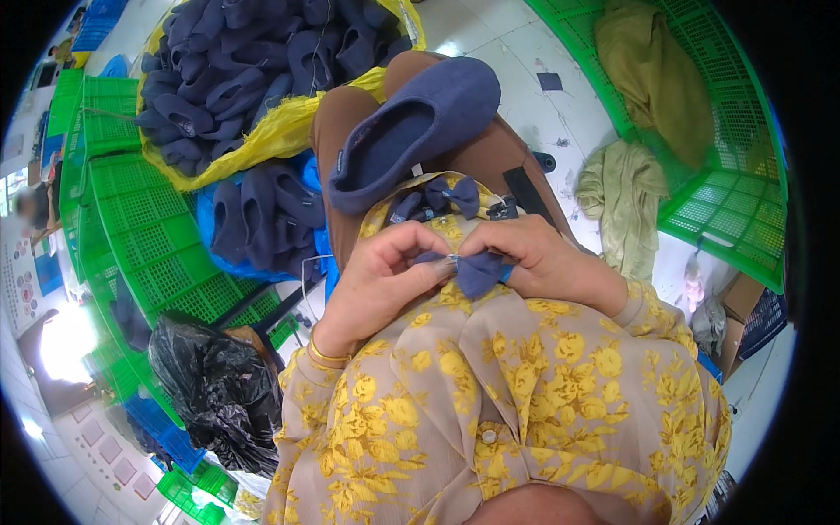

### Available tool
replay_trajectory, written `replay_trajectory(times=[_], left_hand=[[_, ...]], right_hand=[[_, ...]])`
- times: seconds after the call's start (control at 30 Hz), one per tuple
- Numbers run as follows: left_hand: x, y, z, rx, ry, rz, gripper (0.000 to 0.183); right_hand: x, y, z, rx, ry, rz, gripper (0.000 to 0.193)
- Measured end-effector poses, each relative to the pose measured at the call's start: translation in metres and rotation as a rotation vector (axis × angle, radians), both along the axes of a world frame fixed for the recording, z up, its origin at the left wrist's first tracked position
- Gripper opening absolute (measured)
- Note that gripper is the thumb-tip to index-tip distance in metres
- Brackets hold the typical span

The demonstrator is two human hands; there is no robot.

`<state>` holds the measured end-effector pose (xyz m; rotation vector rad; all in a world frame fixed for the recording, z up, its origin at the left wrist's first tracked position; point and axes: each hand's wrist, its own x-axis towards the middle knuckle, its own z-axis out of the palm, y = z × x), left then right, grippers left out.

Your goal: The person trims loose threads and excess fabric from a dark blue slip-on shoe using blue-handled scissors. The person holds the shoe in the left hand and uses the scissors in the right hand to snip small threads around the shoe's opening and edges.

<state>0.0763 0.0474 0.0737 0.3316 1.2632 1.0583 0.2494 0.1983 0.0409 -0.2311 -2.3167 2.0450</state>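
1. The left hand point(385, 276), fingers curled, pinches a navy-blue fabric bow point(479, 275) near its knot.
2. The right hand point(535, 255), nearly closed, grips the bow's right side.
3. The bow is before the waist, near a navy-blue, soft-textured slipper point(385, 131) across the thighs.

I count two hands, one left hand point(385, 273) and one right hand point(538, 254), with one blue bow point(479, 276) between them and at least one more bow point(465, 198) just beyond. There's one slipper point(459, 92) by itself, then dozens of slippers point(236, 57) in one yellow sack point(284, 129) (too heaped for me to number) and at least three in one blue bag point(208, 229). Besides those: one black plastic bag point(210, 376) and two cloths, one olive point(656, 83), one pale green point(623, 197).
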Motion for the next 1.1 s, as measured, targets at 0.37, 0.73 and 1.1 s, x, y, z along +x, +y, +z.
replay_trajectory(times=[0.37,0.73,1.1], left_hand=[[0.008,0.003,-0.003,0.067,0.179,0.097,0.01],[0.011,0.001,-0.015,0.096,0.385,0.006,0.012],[0.016,0.006,-0.014,0.081,0.115,0.114,0.011]], right_hand=[[0.0,0.01,-0.004,0.042,-0.043,-0.22,0.021],[-0.014,0.003,0.012,0.347,0.172,-0.16,0.023],[-0.013,0.0,0.002,0.305,0.265,-0.243,0.019]])
